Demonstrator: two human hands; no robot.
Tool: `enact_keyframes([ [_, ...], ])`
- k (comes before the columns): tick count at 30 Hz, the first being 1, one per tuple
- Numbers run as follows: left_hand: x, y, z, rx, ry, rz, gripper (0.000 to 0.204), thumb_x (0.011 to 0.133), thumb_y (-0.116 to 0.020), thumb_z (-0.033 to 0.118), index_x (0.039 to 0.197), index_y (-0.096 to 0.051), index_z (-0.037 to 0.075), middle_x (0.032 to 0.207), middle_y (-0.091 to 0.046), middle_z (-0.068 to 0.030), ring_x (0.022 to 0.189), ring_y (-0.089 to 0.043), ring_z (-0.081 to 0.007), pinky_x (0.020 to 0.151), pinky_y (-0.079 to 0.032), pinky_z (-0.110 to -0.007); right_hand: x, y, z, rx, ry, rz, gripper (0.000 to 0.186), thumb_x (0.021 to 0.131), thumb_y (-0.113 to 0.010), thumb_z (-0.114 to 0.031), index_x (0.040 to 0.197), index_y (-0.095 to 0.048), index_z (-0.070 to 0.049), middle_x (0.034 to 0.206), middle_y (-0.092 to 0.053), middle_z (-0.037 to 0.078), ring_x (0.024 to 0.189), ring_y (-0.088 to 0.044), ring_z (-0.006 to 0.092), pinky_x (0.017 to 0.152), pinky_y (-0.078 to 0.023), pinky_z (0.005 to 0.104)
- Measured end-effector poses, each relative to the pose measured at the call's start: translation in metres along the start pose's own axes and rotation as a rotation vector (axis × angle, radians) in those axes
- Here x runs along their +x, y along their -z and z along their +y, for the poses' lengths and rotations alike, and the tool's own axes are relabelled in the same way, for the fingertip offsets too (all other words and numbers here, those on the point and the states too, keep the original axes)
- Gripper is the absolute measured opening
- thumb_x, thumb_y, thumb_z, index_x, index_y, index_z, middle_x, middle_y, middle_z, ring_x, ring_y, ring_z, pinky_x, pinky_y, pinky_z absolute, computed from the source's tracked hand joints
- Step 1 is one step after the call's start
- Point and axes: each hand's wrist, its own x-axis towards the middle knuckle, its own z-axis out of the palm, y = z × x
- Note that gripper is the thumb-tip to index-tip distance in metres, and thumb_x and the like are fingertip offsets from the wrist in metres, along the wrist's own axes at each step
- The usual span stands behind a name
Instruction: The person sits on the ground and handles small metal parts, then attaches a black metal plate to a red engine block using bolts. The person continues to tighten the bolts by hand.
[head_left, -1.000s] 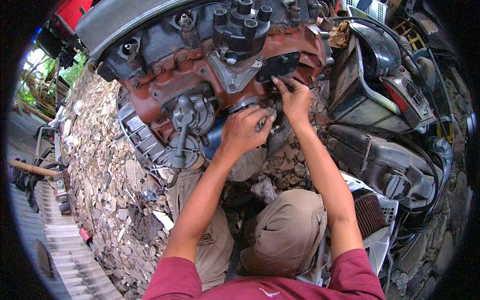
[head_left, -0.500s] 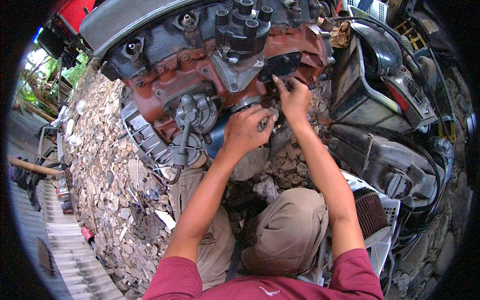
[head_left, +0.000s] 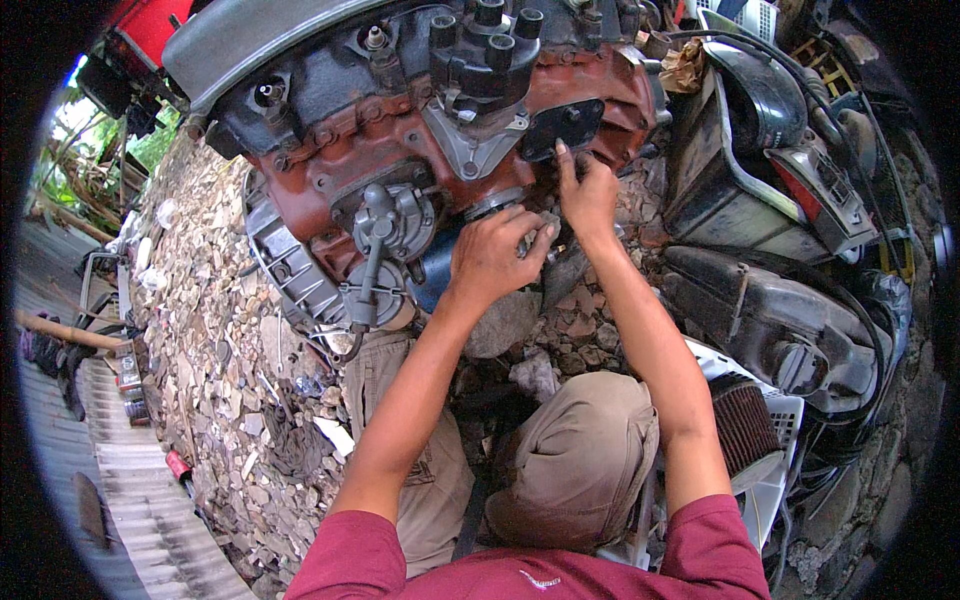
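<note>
A red-brown engine block point(head_left: 300, 200) with a black upper part stands in front of me. My right hand point(head_left: 588, 195) has its index finger stretched up to the lower edge of a black cover plate point(head_left: 563, 128) on the block's side; its other fingers are bent. Below the metal bracket point(head_left: 470, 148), my left hand point(head_left: 495, 252) is closed, thumb against bent fingers, around something small that is mostly hidden. Left of it are a blue cylindrical filter point(head_left: 432, 270), partly covered, and a round grey metal pump point(head_left: 392, 222). A black distributor cap point(head_left: 485, 55) rises above the bracket.
Gravel and broken stones point(head_left: 210, 330) cover the ground. To the right lie a black bin-like container point(head_left: 715, 190), a dark tank-shaped part point(head_left: 780, 320) and a pleated air filter point(head_left: 740, 425) in a white crate point(head_left: 785, 425). Corrugated sheets point(head_left: 150, 490) lie at the left.
My right index fingertip has shifted slightly up and to the right at the plate's lower edge. My left hand stays almost where it was, still closed.
</note>
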Motion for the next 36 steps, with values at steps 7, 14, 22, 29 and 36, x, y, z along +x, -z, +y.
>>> enact_keyframes([
  [7,-0.001,0.0,-0.001,-0.003,-0.022,0.034,0.015,0.085,-0.07,0.02,0.084,-0.069,0.005,0.081,-0.066,-0.0127,0.071,-0.065,-0.036,0.062,-0.052,-0.044,-0.003,-0.003,0.003,0.153,-0.045,-0.024,0.045,0.094,-0.065,-0.038,0.082,-0.066,0.005,0.076,-0.063,0.028,0.075,-0.063,0.0469,0.064,-0.048,0.047],
  [14,-0.002,0.0,-0.001,-0.014,0.0,0.018,0.014,0.085,-0.07,0.02,0.084,-0.069,0.006,0.081,-0.066,-0.0121,0.071,-0.064,-0.0362,0.062,-0.051,-0.044,-0.007,0.003,-0.002,0.052,0.089,-0.039,0.032,0.089,-0.072,-0.027,0.086,-0.067,0.005,0.08,-0.066,0.027,0.077,-0.065,0.0453,0.065,-0.05,0.0444],
  [22,-0.001,-0.001,-0.001,-0.008,-0.014,0.035,0.014,0.085,-0.07,0.02,0.084,-0.069,0.006,0.08,-0.065,-0.0116,0.071,-0.064,-0.0355,0.063,-0.052,-0.044,-0.005,0.004,-0.006,0.087,0.154,-0.005,0.022,0.088,-0.072,-0.016,0.089,-0.065,0.004,0.083,-0.066,0.026,0.081,-0.065,0.0446,0.067,-0.051,0.0461],
  [29,-0.001,0.0,-0.001,0.0,-0.006,0.032,0.015,0.085,-0.07,0.021,0.083,-0.069,0.006,0.08,-0.065,-0.0111,0.07,-0.064,-0.0348,0.062,-0.052,-0.043,-0.005,0.006,-0.009,0.049,0.133,0.019,0.032,0.093,-0.069,-0.027,0.086,-0.066,0.004,0.08,-0.067,0.025,0.077,-0.067,0.0421,0.064,-0.05,0.0428],
  [36,-0.001,-0.002,-0.001,-0.001,-0.017,0.043,0.015,0.085,-0.07,0.02,0.083,-0.069,0.006,0.079,-0.065,-0.0111,0.07,-0.064,-0.0348,0.062,-0.051,-0.043,-0.001,0.002,-0.002,-0.024,0.098,-0.019,0.038,0.098,-0.061,-0.03,0.081,-0.065,0.004,0.074,-0.063,0.027,0.076,-0.062,0.0483,0.062,-0.047,0.0496],
])
